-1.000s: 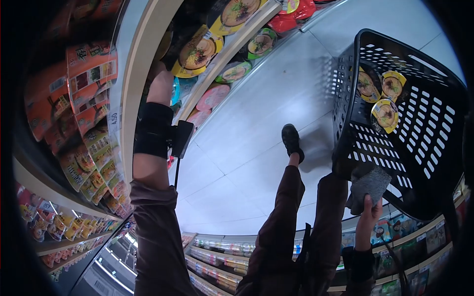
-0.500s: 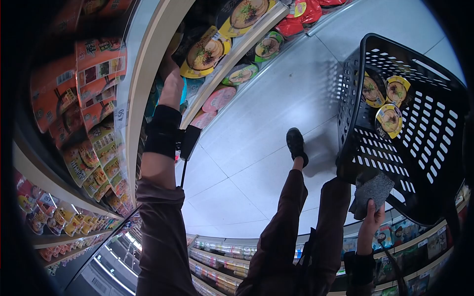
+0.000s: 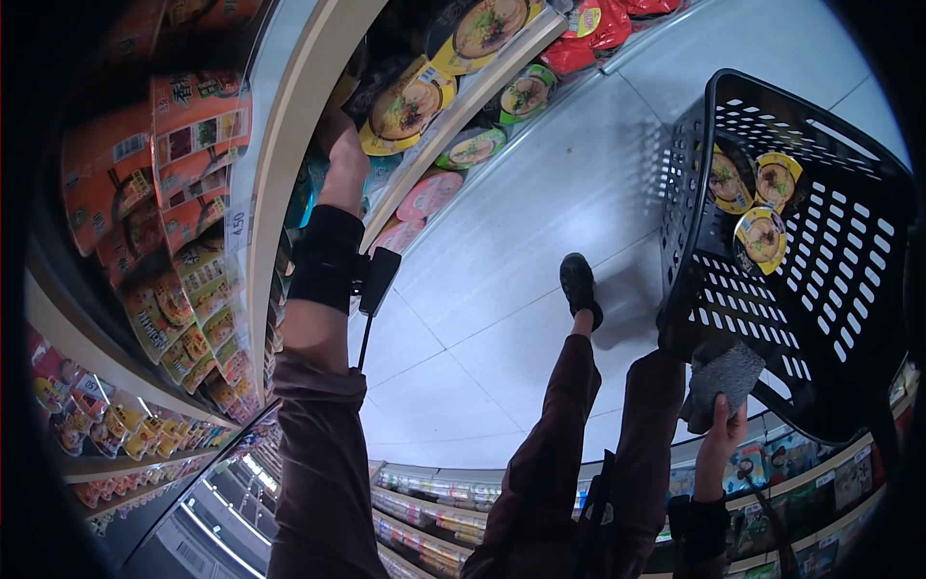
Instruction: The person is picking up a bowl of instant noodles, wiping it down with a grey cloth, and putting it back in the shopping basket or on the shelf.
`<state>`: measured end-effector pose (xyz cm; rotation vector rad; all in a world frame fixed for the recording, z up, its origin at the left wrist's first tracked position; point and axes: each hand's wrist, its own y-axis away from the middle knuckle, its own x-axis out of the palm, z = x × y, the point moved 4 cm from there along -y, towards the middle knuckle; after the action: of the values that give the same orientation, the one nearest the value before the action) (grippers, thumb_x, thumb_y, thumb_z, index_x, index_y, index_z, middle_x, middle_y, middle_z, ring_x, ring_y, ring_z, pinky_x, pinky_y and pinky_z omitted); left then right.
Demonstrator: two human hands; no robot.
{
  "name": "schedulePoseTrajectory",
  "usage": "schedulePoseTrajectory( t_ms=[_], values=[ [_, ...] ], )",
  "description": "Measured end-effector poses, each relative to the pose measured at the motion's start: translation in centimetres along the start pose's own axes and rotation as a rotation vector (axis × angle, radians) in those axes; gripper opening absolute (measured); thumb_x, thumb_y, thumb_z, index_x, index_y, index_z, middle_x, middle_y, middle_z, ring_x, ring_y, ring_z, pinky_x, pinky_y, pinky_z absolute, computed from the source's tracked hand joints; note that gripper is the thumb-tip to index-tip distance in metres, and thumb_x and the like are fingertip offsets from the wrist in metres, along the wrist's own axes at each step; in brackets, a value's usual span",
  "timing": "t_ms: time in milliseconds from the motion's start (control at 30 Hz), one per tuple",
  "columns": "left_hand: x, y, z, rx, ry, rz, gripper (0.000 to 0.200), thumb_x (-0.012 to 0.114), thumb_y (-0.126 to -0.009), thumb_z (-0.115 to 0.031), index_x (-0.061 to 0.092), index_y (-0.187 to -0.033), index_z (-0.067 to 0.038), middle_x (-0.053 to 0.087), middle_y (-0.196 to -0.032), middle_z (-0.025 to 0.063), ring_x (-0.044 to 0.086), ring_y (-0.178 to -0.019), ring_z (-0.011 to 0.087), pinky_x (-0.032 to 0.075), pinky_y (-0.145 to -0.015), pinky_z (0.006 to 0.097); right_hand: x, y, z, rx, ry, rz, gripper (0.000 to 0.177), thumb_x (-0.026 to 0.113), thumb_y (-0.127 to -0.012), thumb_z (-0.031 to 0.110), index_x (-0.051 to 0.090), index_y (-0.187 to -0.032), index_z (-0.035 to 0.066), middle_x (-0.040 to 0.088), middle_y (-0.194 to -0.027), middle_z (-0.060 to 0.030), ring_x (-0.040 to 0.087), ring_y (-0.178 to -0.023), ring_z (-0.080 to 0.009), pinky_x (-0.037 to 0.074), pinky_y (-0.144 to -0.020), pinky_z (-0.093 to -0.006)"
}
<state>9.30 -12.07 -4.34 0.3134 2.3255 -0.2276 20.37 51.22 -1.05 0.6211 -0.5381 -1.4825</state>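
Note:
My left hand reaches into the shelf, against instant noodle bowls with yellow-and-black lids. Its fingers are hidden in shadow behind the shelf edge, so their grip does not show. My right hand, low on the right, has its thumb pressed on a grey cloth at the near side of a black shopping basket. Three noodle bowls with similar yellow-and-black lids lie in the basket.
Orange noodle packs fill the shelf at left, beside a price strip. Green-lidded bowls and pink-lidded bowls line the lowest shelf. Red packs sit farther along. My shoe rests on the tiled floor.
My left hand and forearm have shifted slightly right and up along the shelf, still among the bowls. My right hand and the basket have hardly moved.

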Motion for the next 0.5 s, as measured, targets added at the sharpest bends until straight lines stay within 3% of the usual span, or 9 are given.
schedulePoseTrajectory(
  t_ms=[133, 333, 433, 500],
  values=[
    [0.5, -0.6, -1.1, -0.049, -0.074, 0.157, 0.049, 0.045, -0.081, -0.037, 0.038, -0.117, -0.003, 0.039, -0.121, 0.0123, 0.036, -0.113, 0.0209, 0.03, -0.089, 0.0272, 0.4, 0.0, 0.6, 0.012, 0.002, -0.043, 0.025, 0.051, -0.081, 0.016, 0.048, -0.099, -0.001, 0.053, -0.093, -0.0059, 0.047, -0.084, -0.0105, 0.035, -0.077, -0.0242],
    [0.7, 0.5, -2.2, 0.39, -0.295, 0.034, 0.046, 0.05, -0.08, -0.033, 0.041, -0.114, -0.003, 0.047, -0.11, 0.009, 0.046, -0.098, 0.0191, 0.036, -0.083, 0.0268, 0.2, -0.1, 0.1, -0.007, 0.008, -0.05, 0.027, 0.052, -0.081, 0.019, 0.048, -0.099, -0.001, 0.053, -0.092, -0.0061, 0.048, -0.084, -0.0108, 0.035, -0.077, -0.0244],
    [0.6, 0.9, -2.9, 0.498, -0.329, -0.01, 0.045, 0.052, -0.079, -0.032, 0.042, -0.113, -0.004, 0.05, -0.106, 0.0083, 0.049, -0.093, 0.0189, 0.038, -0.081, 0.027, -0.4, -0.1, -0.8, 0.01, 0.011, -0.033, 0.029, 0.051, -0.082, 0.019, 0.047, -0.101, -0.002, 0.051, -0.096, -0.0077, 0.047, -0.088, -0.0124, 0.034, -0.08, -0.0252],
    [0.5, 1.2, -3.1, 0.461, -0.303, 0.027, 0.046, 0.052, -0.079, -0.031, 0.041, -0.113, -0.003, 0.049, -0.107, 0.009, 0.048, -0.095, 0.0197, 0.037, -0.082, 0.0274, -0.5, -0.2, -0.9, 0.019, 0.01, -0.016, 0.031, 0.05, -0.082, 0.019, 0.045, -0.104, -0.003, 0.05, -0.1, -0.0093, 0.046, -0.092, -0.014, 0.033, -0.083, -0.026]
  ],
)
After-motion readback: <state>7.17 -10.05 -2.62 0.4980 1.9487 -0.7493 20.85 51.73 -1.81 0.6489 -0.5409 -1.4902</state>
